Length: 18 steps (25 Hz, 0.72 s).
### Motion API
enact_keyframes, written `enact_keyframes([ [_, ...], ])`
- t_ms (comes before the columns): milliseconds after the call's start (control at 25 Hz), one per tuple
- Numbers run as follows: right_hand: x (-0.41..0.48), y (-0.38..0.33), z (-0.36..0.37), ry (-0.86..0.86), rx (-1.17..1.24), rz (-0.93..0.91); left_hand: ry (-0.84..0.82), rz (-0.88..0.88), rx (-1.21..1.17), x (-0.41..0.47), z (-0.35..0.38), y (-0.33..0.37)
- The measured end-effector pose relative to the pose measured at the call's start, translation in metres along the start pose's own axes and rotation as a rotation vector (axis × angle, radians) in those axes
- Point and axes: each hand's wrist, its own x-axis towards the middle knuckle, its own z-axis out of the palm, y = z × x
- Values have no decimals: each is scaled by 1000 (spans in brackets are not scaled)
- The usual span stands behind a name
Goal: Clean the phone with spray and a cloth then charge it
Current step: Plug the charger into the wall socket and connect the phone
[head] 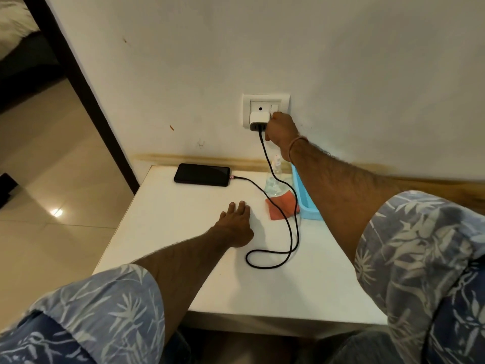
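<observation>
The phone (pixel 202 174) lies screen-up at the worktop's (pixel 301 285) rear left, cable (pixel 242 177) plugged in. The left hand (pixel 235 227) rests flat, fingers straight and together. Cloth (pixel 286 198) and bottle (pixel 270 185) sit further right (cable crossing both). The right hand (pixel 282 127) meets the wall charger (pixel 257 119), fingers curled; its grip cannot be determined.

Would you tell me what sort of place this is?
Most likely a home, beside a bedroom: a small white table against a painted wall, a wall socket holding a phone charger, and what looks like a bed through the doorway.
</observation>
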Motion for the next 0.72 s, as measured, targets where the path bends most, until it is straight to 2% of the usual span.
enact_keyframes([
  [440, -1, 2, 9, 38, -3, -9, 10, 10, 3, 0, 2, -2],
  [720, -1, 9, 14, 16, 114, -13, 8, 11, 4, -3, 1, -1],
])
